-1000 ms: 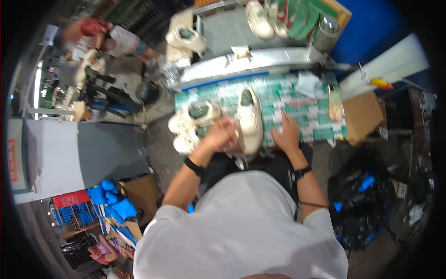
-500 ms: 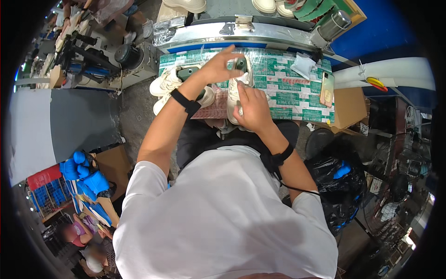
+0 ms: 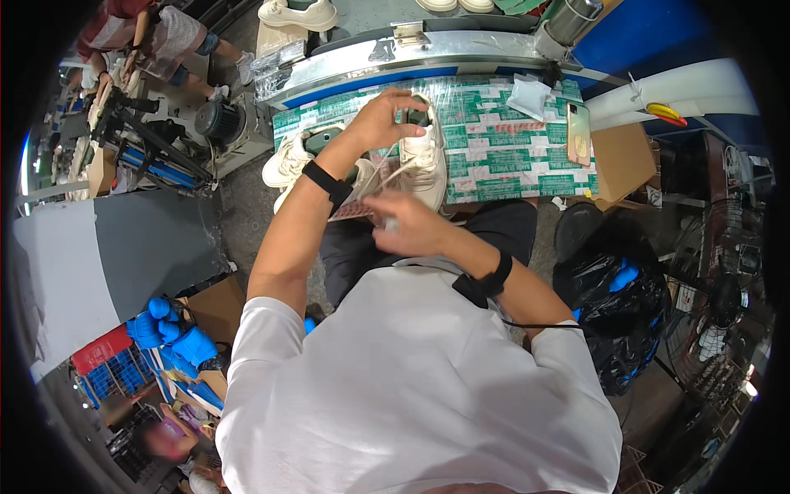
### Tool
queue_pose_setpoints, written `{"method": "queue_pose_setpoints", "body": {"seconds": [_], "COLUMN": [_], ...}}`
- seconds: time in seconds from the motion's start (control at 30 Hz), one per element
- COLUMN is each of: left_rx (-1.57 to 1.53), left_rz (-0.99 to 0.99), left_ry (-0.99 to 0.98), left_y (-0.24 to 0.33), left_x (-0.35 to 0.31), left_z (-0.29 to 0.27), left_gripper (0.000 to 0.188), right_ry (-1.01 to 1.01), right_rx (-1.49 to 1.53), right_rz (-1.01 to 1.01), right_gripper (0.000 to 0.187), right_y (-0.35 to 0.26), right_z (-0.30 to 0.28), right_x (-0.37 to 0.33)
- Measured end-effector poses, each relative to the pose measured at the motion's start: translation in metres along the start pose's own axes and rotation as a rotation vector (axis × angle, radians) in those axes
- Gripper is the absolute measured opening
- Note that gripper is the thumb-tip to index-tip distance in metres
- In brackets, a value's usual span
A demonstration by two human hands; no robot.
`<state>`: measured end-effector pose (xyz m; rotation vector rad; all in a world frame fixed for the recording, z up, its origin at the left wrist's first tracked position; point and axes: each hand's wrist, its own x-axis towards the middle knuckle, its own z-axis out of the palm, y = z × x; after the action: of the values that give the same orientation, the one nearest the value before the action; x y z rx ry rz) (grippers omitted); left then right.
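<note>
Laced shoe (image 3: pixel 422 169) with matt upper, under the shoe a glossy plastic-taped tabletop (image 3: pixel 494 177), beyond the shoe a smooth shiny metal rail (image 3: pixel 465 48), right of the shoe a glossy phone (image 3: pixel 578 136), matt cardboard box (image 3: pixel 627 165), crinkled glossy plastic bag (image 3: pixel 607 337)

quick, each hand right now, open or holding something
Left hand: thumb and fingers apart at the opening of a cream lace-up shoe; grip cannot be told.
Right hand: blurred, partly curled; holding or open cannot be told.

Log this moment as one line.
left hand: at opening of cream shoe | right hand: near its toe, blurred | phone: on green-and-white tabletop
</note>
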<state>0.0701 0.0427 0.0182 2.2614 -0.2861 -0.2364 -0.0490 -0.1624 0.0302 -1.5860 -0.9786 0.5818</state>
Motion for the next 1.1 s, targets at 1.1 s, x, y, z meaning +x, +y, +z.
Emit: {"method": "queue_pose_setpoints", "body": {"seconds": [1.1], "left_rx": [-0.200], "left_rz": [-0.007], "left_ry": [0.231], "left_y": [0.004], "left_x": [-0.023], "left_z": [0.030], "left_gripper": [0.052], "right_ry": [0.332], "right_rx": [-0.634], "right_rz": [0.159], "right_gripper": [0.071], "right_y": [0.009], "right_z": [-0.049], "right_x": [-0.058]}}
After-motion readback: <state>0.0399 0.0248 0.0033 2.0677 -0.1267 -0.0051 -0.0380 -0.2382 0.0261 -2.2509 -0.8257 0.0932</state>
